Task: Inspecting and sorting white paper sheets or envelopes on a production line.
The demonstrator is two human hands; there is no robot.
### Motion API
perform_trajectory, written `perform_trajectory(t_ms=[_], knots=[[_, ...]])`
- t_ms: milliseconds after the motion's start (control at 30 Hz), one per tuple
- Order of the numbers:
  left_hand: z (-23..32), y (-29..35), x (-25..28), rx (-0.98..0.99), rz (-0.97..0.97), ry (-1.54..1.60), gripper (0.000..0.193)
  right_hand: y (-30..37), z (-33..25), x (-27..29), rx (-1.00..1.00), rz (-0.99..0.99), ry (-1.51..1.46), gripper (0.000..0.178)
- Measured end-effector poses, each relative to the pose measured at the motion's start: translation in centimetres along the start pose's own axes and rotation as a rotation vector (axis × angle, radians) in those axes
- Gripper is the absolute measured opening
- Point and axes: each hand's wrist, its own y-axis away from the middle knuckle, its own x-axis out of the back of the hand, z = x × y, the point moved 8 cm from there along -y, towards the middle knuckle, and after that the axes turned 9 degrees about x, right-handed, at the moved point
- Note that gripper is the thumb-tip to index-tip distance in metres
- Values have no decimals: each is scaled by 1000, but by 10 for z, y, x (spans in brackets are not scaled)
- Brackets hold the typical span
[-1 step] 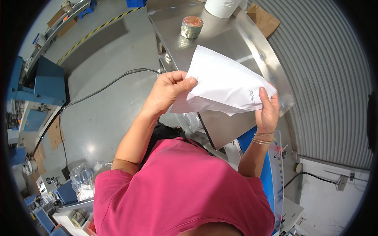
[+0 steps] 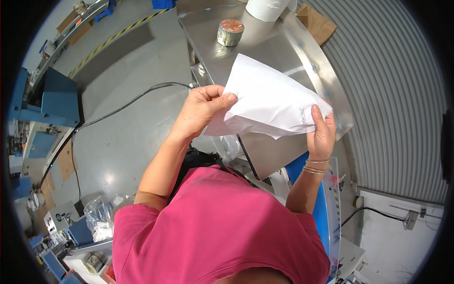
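Observation:
A thin white printed sheet (image 2: pixel 269 97), perhaps paper or a flat bag, is stretched between my two hands over the metal table. Its left edge is pinched between the thumb and fingers of my left hand (image 2: pixel 202 108). My right hand (image 2: pixel 322 131) grips the right end, thumb on top and fingers behind. Dark lettering runs beside the right thumb. The sheet is tilted and creased along its lower edge, and a second layer or fold shows below the left hand. What lies behind it is hidden.
Beyond the sheet, a wrapped roll (image 2: pixel 231 33) stands on the steel table (image 2: pixel 208 28), with a white container (image 2: pixel 266 9) at the far end. Brown paper (image 2: pixel 316 24) lies by the corrugated wall (image 2: pixel 392 94). A black cable (image 2: pixel 127 106) crosses the floor at left; a blue surface (image 2: pixel 324 217) is beside my right arm.

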Motion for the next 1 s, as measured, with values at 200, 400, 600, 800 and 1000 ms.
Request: perform_trajectory(t_ms=[200, 400, 600, 800, 1000], knots=[[12, 6, -8, -49, 50, -73, 12, -1, 6, 13, -25, 50, 8, 33], [25, 18, -15, -188, 152, -258, 12, -1, 10, 18, -38, 40, 0, 32], [30, 20, -14, -301, 150, -216, 16, 1, 8, 15, -48, 73, -60, 31], [31, 18, -14, -249, 67, -87, 27, 3, -3, -3, 18, 22, -63, 32], [17, 3, -3, -141, 65, -90, 21, 5, -6, -7, 37, -19, 26, 37]])
